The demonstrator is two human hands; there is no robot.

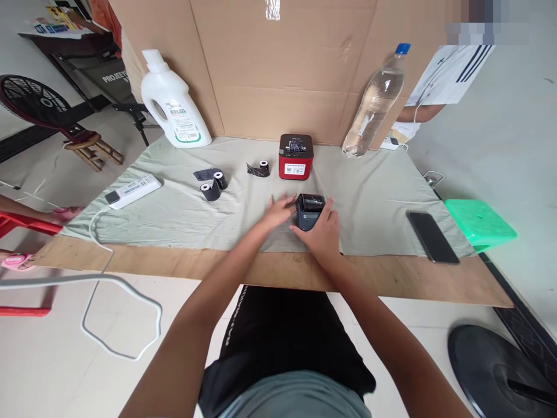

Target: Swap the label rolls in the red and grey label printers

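bright, even daylight leaves only faint shadows on the pale green cloth [369, 197]. the small dark grey label printer [310, 212] shows glare on its glossy top; wide-angle distortion bends the edges, and the top right is pixelated.

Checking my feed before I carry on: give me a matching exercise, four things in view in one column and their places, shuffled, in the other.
Things
1. small dark grey plastic printer
2. red and black box-shaped printer
3. clear plastic bottle with blue cap
4. black flat smartphone

Places
A. leaning against the brown cardboard wall
B. lying flat near the right edge of the pale green cloth
C. between the left hand and right hand
D. upright mid-cloth, behind the hands

Pairs: 1-C, 2-D, 3-A, 4-B
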